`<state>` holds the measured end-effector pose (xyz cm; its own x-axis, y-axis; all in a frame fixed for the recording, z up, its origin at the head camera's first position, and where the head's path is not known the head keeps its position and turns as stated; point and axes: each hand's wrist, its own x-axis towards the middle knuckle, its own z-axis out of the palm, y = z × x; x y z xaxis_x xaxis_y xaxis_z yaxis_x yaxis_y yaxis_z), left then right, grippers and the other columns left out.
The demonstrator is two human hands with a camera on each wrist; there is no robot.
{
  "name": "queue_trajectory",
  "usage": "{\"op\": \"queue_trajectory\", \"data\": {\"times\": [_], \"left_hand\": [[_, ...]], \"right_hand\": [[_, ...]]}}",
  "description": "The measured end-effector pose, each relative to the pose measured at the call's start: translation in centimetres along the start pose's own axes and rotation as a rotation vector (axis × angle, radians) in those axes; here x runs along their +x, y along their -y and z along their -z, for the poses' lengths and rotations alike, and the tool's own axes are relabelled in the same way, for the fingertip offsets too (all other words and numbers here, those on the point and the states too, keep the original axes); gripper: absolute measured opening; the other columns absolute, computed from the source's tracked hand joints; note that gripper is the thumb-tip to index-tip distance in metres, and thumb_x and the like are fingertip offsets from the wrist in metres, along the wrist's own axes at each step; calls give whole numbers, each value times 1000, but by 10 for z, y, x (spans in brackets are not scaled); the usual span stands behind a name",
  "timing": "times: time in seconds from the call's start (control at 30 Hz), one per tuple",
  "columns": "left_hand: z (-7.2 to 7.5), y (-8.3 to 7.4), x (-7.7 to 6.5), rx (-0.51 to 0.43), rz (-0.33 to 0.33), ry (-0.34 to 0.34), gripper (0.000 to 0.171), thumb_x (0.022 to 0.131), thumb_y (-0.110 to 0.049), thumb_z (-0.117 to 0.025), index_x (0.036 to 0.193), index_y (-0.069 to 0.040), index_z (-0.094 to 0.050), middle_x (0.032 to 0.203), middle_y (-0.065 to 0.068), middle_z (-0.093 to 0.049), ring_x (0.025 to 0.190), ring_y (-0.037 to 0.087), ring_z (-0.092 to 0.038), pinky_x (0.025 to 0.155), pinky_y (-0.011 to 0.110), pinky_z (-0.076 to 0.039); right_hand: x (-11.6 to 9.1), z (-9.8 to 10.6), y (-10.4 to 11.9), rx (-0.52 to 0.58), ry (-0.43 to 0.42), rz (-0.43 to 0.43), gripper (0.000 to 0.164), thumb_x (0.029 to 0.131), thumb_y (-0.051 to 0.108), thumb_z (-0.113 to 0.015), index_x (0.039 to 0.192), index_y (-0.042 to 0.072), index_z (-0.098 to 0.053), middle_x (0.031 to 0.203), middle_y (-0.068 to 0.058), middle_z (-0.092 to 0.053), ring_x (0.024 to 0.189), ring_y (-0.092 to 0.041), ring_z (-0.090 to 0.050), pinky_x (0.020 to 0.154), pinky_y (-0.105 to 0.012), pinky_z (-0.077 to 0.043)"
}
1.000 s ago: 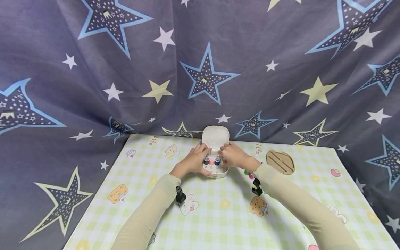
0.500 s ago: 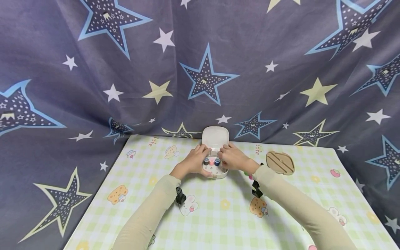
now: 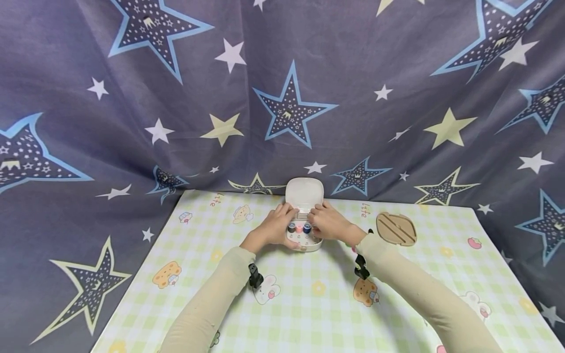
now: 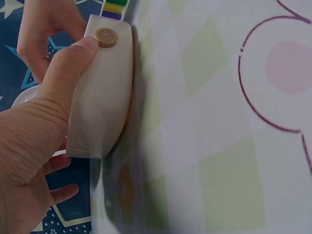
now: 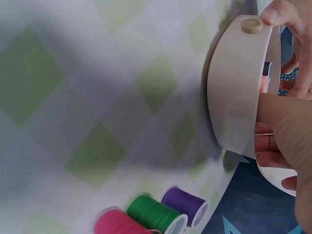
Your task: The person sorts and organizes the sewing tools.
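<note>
A white sewing box (image 3: 311,247) stands near the back edge of the table, its lid (image 3: 304,192) raised. Inside, a dark thread spool (image 3: 292,227), a pink spool (image 3: 299,228) and a navy spool (image 3: 307,228) sit in a row behind small pegs. My left hand (image 3: 275,226) grips the box's left side, thumb (image 4: 73,61) beside the tan button clasp (image 4: 106,37) at the front. My right hand (image 3: 328,221) reaches into the right side with bent fingers (image 5: 267,143). The box wall and the hand itself hide its fingertips, so I cannot tell what they hold.
Pink (image 5: 119,222), green (image 5: 155,214) and purple (image 5: 184,204) spools lie on the checked tablecloth right of the box, mostly under my right forearm in the head view. Farther right lies a tan rounded piece (image 3: 403,225) with diagonal grooves. A star-patterned curtain (image 3: 375,73) hangs behind.
My right hand has shifted slightly over the box's right side, and its forearm now covers more of the loose spools. The left hand and the box have stayed in place.
</note>
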<state>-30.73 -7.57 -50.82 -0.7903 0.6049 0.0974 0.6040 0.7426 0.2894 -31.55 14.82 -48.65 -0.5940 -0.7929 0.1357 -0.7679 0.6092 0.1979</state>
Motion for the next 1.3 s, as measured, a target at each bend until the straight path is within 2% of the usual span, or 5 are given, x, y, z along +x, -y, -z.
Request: {"op": "queue_trajectory", "data": {"times": [0.33,0.6,0.8,1.0,1.3], "left_hand": [[-5,1,-1,-15,2,-4,111,64,-56,-92,149,-3,-45,128,9,-46,113,25,-43,95,44,-43],[-7,1,-1,-17,6,-2,112,63,-56,-92,150,-3,-45,129,9,-46,114,25,-43,96,43,-43],[-7,1,0,-19,2,-12,113,62,-56,-93,150,-2,-45,129,9,-46,114,25,-43,97,43,-43],[-4,2,0,-26,0,-23,113,61,-55,-94,149,-2,-46,127,9,-48,113,25,-44,95,42,-44],[-6,5,2,-37,-8,-22,116,61,-58,-93,150,-3,-44,131,9,-46,116,26,-43,100,44,-43]], "right_hand": [[-1,1,1,87,56,-73,21,76,22,-82,87,12,-67,84,-1,-63,83,-23,-53,84,-41,-36],[-4,1,0,181,26,-136,23,73,19,-83,91,11,-70,84,0,-64,82,-22,-54,85,-42,-37],[-10,7,-4,314,-73,-181,32,77,21,-82,105,7,-74,91,-5,-69,86,-22,-59,85,-43,-38],[-26,21,-14,481,-190,-262,33,81,21,-82,108,5,-73,91,-10,-71,87,-24,-58,82,-43,-36],[-67,33,-31,560,-314,-386,30,81,20,-82,105,6,-73,91,-13,-70,86,-31,-60,80,-41,-33]]}}
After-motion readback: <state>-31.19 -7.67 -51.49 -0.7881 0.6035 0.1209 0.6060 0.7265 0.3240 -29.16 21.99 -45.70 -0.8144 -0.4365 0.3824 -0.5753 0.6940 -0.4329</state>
